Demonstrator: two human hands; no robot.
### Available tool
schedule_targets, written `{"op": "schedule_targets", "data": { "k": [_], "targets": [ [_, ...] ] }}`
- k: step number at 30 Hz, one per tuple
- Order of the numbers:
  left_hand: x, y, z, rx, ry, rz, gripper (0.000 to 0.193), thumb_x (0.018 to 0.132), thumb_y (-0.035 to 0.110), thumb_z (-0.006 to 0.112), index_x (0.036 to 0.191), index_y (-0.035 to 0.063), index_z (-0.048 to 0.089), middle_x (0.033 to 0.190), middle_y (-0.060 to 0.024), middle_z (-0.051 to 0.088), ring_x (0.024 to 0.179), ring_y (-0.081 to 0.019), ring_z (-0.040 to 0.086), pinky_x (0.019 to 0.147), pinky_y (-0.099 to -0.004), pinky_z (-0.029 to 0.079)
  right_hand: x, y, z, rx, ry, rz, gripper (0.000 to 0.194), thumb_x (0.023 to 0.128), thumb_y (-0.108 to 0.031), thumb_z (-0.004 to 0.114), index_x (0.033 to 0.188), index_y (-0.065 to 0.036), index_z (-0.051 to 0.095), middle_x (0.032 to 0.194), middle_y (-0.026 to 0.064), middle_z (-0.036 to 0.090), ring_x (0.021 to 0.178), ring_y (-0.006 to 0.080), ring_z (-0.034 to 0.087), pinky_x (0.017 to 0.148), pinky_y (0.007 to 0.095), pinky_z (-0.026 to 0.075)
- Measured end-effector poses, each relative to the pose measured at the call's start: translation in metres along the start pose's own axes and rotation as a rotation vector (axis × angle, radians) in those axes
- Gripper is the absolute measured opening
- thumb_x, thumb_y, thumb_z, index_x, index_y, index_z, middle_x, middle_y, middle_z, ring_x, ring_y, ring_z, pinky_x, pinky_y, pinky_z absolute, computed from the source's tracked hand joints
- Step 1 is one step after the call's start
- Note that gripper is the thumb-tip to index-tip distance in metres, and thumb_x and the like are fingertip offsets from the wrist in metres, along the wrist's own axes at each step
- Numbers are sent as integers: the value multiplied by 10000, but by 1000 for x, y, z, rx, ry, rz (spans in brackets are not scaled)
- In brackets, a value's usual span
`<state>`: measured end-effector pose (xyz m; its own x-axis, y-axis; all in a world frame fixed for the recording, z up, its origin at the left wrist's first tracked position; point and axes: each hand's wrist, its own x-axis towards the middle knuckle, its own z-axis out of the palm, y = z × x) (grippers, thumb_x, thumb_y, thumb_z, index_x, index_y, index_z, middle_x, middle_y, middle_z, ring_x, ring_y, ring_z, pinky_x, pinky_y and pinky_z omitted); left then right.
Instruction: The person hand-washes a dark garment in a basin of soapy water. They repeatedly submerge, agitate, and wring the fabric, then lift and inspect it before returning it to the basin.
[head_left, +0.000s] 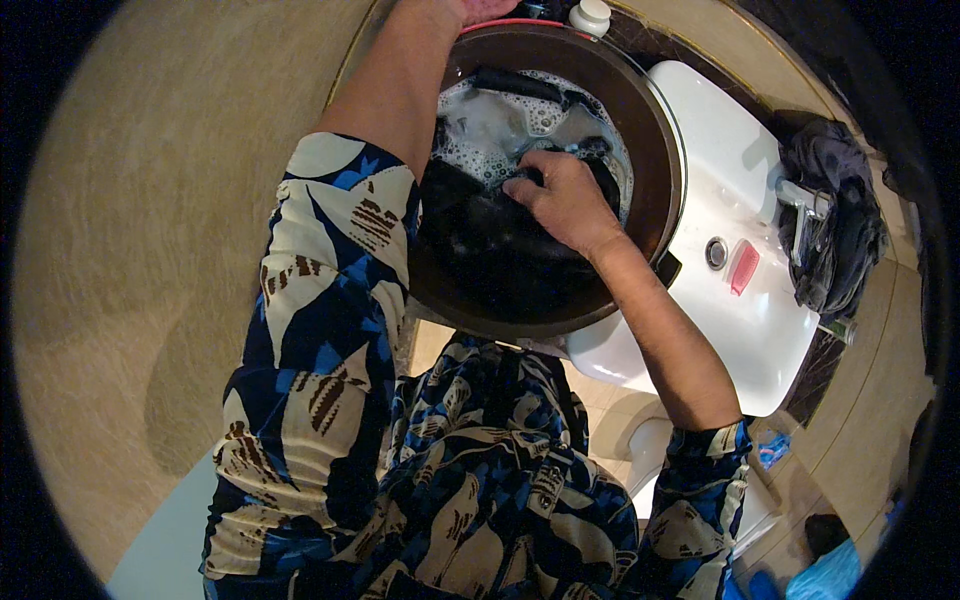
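A large dark brown bucket (652, 150) with a wire handle holds soapy, foamy water (491, 124) and soaked black cloth (495, 247). My right hand (570, 199) is over the bucket's middle, its thumb and fingers pinched at the wet black cloth; what lies between the fingertips is partly hidden. My left arm reaches past the bucket's left side to its far rim. Only part of my left hand (487, 9) shows at the top edge of the picture, beside a red strip (514, 24) on the rim, and its fingers are cut off.
Right of the bucket is a white washbasin (712, 142) with a metal tap (806, 214), a drain (716, 253) and a pink brush (744, 268). Dark cloth (840, 225) hangs around the tap. A white lidded jar (590, 16) stands behind the bucket. A tiled wall (187, 187) is at left.
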<state>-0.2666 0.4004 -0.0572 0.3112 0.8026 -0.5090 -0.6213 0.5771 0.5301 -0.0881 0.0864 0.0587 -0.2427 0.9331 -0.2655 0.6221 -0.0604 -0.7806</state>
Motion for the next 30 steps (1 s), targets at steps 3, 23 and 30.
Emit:
{"op": "schedule_targets", "data": {
  "k": [3, 23, 30],
  "targets": [
    [2, 1, -7, 101, -86, 2, 355, 1030, 215, 613, 1172, -111, 600, 1170, -291, 700, 1140, -476, 671, 971, -609, 576, 0, -4, -6, 109, 22, 50, 330, 863, -250, 736, 1081, -2, 746, 987, 291, 715, 975, 448, 698, 890, 475, 541],
    [-58, 17, 60, 278, -15, 259, 337, 1057, 302, 564, 1080, -28, 628, 1022, -186, 728, 922, -357, 728, 833, -464, 633, -8, 0, -51, 1137, 250, 236, 214, 992, -166, 645, 1106, 2, 711, 1001, 108, 752, 871, 222, 716, 838, 357, 590],
    [-198, -84, 126, 296, -165, 261, 367, 1066, 337, 542, 1003, -7, 654, 966, -165, 732, 920, -293, 728, 891, -416, 608, -19, 27, -71, 1324, 222, 194, 306, 1047, -250, 588, 1174, 15, 671, 1105, 171, 755, 996, 285, 747, 913, 428, 615]
  ]
}}
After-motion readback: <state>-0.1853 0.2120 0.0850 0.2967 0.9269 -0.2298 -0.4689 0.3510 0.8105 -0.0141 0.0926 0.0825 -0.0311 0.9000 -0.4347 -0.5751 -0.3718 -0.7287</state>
